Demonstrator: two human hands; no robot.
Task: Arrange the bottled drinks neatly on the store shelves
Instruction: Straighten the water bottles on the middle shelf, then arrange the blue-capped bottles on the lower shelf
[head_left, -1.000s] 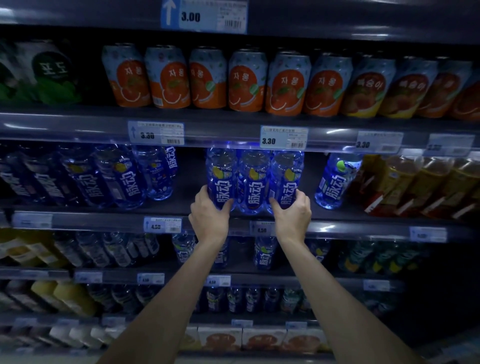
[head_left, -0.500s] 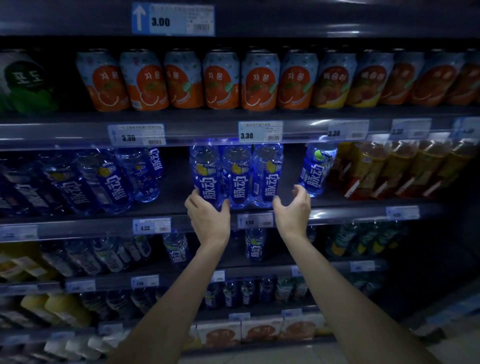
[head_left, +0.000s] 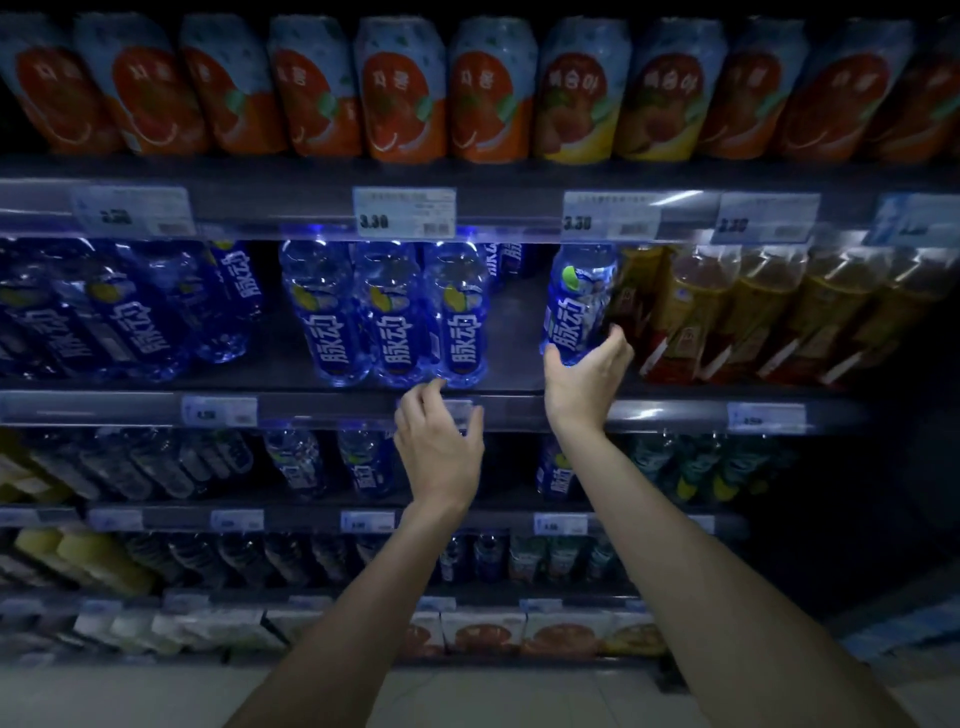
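My right hand cups the lone blue bottle at 2 o'clock; left hand hangs open, empty. Risk: a careless pull topples the neighbouring amber bottles

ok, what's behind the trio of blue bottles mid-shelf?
Behind the three blue bottles, one more blue-labelled bottle shows at the right rear. Anything directly behind them is covered, and the shelf back is too dark to read.
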